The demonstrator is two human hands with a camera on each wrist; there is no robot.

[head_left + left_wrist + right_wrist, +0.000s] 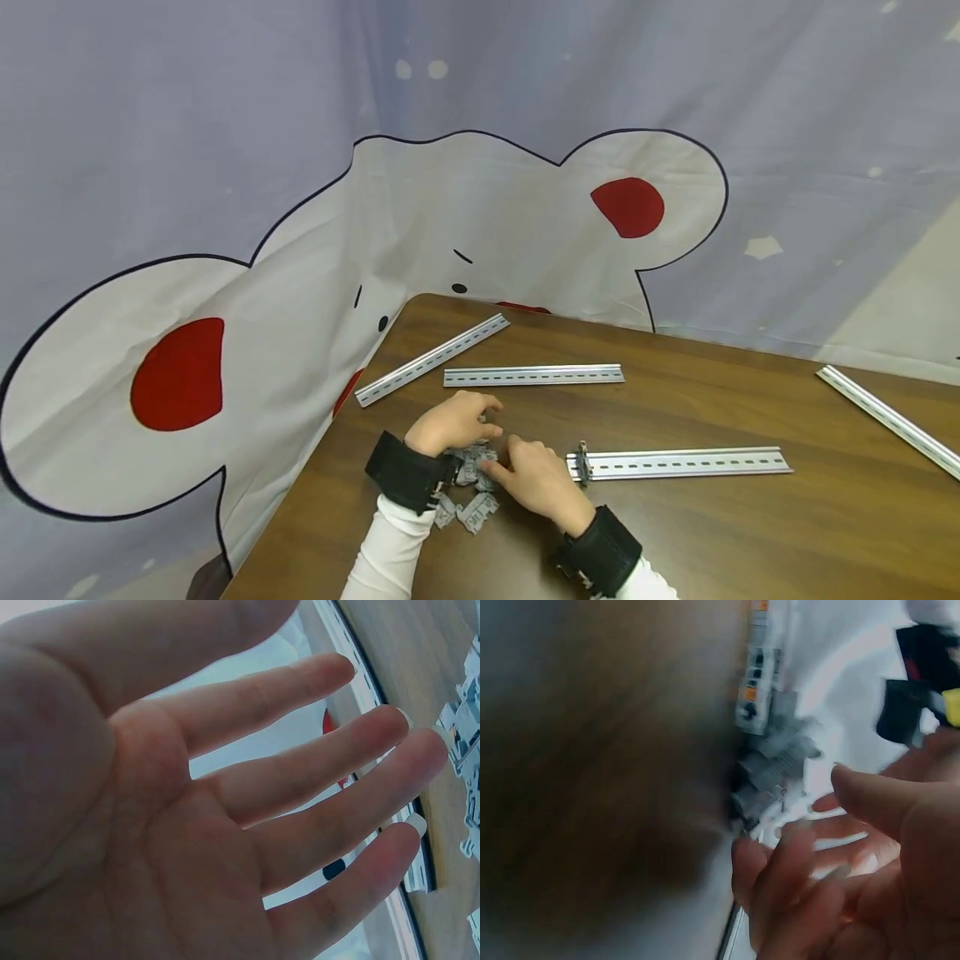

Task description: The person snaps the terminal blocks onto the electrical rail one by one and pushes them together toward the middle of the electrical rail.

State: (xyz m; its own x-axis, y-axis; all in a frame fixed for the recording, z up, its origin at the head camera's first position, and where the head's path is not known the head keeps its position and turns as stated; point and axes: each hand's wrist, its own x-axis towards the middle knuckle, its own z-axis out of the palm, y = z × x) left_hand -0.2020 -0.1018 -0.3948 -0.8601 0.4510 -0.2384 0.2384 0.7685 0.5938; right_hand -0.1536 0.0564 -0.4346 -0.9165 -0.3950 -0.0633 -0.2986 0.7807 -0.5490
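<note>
A pile of grey terminal blocks (471, 467) lies on the wooden table between the two hands, with loose blocks (477, 511) just below it. My left hand (450, 423) hovers at the pile's upper left side; in the left wrist view its fingers (300, 772) are spread and nearly straight, with nothing in them. On the pile's right side is my right hand (542, 477), its thumb close to the blocks. The right wrist view shows its fingers loosely bent and empty, beside grey blocks (776, 769). Right of that hand, a terminal block (583, 463) stands on the left end of a slotted metal rail (690, 462).
Two more slotted rails lie behind the hands, one slanted (431, 360) and one level (532, 376). Another rail (892, 421) lies at the far right. A printed curtain (480, 192) hangs along the table's back and left edges. Both wrists wear black bands (411, 472).
</note>
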